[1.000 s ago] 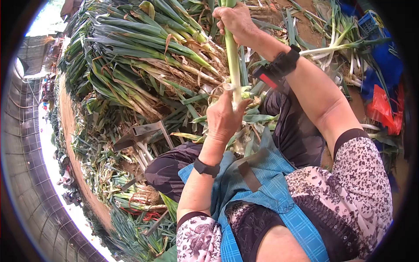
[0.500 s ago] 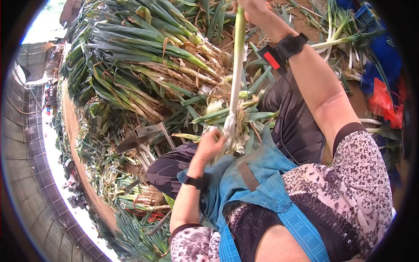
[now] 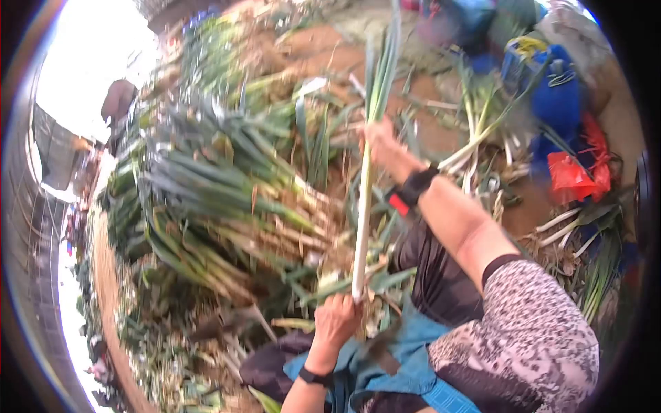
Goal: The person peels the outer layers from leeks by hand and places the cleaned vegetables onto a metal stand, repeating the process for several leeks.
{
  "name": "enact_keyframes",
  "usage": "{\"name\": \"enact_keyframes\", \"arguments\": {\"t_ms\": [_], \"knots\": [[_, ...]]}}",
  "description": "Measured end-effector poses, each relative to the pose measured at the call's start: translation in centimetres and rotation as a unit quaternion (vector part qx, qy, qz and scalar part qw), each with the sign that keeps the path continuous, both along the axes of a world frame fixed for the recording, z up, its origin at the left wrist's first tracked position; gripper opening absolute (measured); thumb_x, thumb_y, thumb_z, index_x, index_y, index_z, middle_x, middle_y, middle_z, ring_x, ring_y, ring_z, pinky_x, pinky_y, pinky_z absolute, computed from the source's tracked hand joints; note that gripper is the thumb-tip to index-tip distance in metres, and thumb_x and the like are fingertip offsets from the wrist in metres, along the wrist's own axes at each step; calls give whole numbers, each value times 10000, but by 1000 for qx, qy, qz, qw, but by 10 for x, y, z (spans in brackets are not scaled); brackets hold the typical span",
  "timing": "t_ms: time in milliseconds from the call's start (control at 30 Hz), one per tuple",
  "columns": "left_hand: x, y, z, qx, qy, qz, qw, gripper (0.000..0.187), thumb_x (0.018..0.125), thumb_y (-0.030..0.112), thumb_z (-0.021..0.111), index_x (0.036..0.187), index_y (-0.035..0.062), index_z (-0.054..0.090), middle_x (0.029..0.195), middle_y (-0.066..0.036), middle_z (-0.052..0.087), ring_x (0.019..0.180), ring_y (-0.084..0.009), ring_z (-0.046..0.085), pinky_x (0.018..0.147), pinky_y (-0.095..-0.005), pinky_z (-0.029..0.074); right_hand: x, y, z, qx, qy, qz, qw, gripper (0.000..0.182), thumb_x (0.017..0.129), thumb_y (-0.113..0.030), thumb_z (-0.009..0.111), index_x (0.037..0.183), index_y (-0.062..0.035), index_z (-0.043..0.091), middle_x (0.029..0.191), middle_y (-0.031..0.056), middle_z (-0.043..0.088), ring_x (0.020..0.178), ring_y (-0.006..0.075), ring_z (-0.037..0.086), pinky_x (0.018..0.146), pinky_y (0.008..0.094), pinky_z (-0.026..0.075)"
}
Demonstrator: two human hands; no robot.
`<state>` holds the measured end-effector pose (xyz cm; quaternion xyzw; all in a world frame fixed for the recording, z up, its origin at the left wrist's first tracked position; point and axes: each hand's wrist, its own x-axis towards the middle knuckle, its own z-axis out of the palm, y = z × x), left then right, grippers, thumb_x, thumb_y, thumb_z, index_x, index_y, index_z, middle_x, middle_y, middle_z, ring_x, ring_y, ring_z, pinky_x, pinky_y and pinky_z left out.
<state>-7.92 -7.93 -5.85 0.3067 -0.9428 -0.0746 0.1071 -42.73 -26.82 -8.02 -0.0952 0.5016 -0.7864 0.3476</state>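
One long leek [image 3: 363, 206] stands nearly upright over the lap, white smooth stalk below, flat green leaves fanning up top. Left hand [image 3: 335, 319] is closed around its root end, right hand [image 3: 381, 148] is wrapped around it higher up. Whole shot is pretty blurry, and the leek pile [image 3: 227, 206] behind is just streaky green and straw-coloured mush.

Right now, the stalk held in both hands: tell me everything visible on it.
The stalk is one long leek-like green onion, held nearly upright: white shaft below, green leaves fanning at the top. The left hand grips its root end, the right hand grips higher, just below the leaves. The shaft looks clean and smooth. Motion blur hides finer detail. Behind it lies a pile of similar stalks.
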Motion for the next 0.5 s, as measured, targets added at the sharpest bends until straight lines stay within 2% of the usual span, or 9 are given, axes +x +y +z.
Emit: {"name": "enact_keyframes", "arguments": {"t_ms": [33,67,100,133,267,333,400,467,500], "knots": [[0,-2,8,-9,1,-18,1000,258,768,241,670,639,105,493,576,-78,494,526,-276,541,444,-389,420,8,8,23,49,-12,-4,999,58,771,-43,583,739,-7,551,638,94,581,435,205,546,342,341,385],[3,-4,14,-6,14,-41,999,252,775,210,661,630,103,486,569,-78,489,518,-273,533,432,-390,406,9,12,28,36,-14,2,999,25,775,-25,562,757,-7,558,642,107,583,419,212,538,323,335,373],[4,-5,24,6,29,-56,998,249,785,191,653,628,101,483,572,-79,486,511,-269,526,428,-387,398,6,16,26,10,-44,45,998,188,715,-26,580,891,-71,531,552,58,492,366,190,455,304,334,372],[9,-1,35,21,43,-68,997,247,794,172,645,627,99,479,575,-79,483,504,-264,519,423,-384,390,0,18,24,38,-66,61,995,96,710,-31,597,786,-48,540,547,66,489,370,202,469,316,352,390],[74,40,56,102,-10,-62,993,128,834,99,598,752,45,517,625,-68,537,534,-244,567,462,-356,444,-33,14,4,84,-91,27,992,81,725,-28,605,768,-9,539,570,91,505,404,214,506,349,377,428],[122,88,50,315,-23,73,946,181,834,170,599,979,69,637,764,-184,617,638,-349,565,583,-431,455,-53,16,6,77,-129,16,988,77,761,-28,563,802,4,506,635,111,541,418,198,501,354,345,430],[176,121,13,182,28,119,976,198,818,236,654,829,44,605,624,-176,582,529,-375,530,505,-421,428,-82,13,-5,35,-185,8,982,88,783,-30,534,842,12,484,667,116,555,440,186,503,361,325,432],[155,88,81,270,-58,260,925,260,809,275,674,879,36,601,655,-175,601,551,-356,563,510,-410,442,-66,14,5,-49,-227,50,971,130,794,-22,499,885,14,413,673,96,500,483,151,477,382,264,441],[163,59,80,256,-86,227,936,301,809,274,683,966,31,600,709,-171,624,541,-330,575,518,-394,461,-42,16,24,-47,-240,33,969,75,816,-72,492,842,-15,452,627,94,456,461,182,467,403,337,468]]}}
